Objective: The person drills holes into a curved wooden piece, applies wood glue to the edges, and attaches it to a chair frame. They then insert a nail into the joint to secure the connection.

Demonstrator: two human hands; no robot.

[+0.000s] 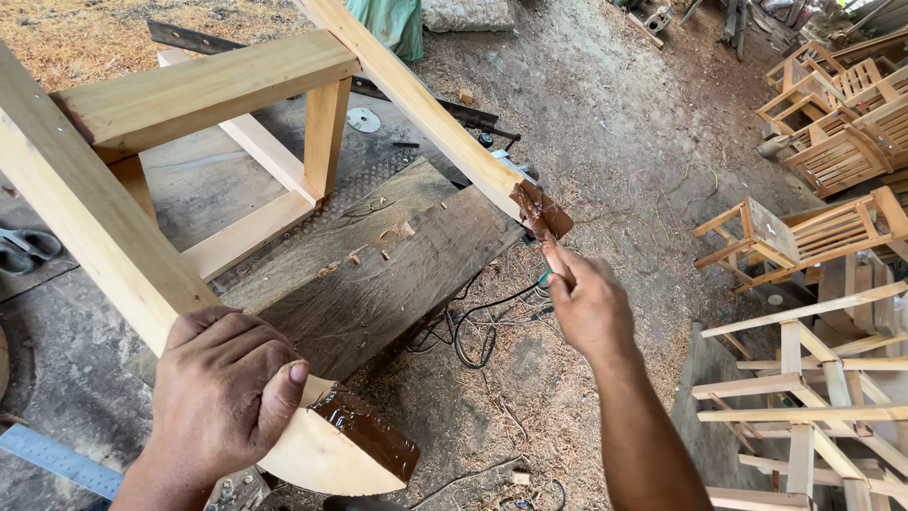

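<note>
A pale wooden chair frame (189, 95) lies tipped over a dark plank (378, 284). My left hand (222, 393) grips the near leg (95, 237) just above its curved end, whose tip (369, 440) is coated in glossy brown stain. My right hand (586, 303) holds a small brush (547, 248) with a green bit showing by the fingers. The brush touches the brown-coated end (541, 210) of the far leg (416, 104).
Sawdust covers the dirt floor (615, 123). Black cables (468, 331) lie under the plank. Unfinished wooden chairs (813, 227) and frames (804, 397) stand at the right. A steel ruler (57, 459) lies at lower left, a round disc (362, 119) near the frame.
</note>
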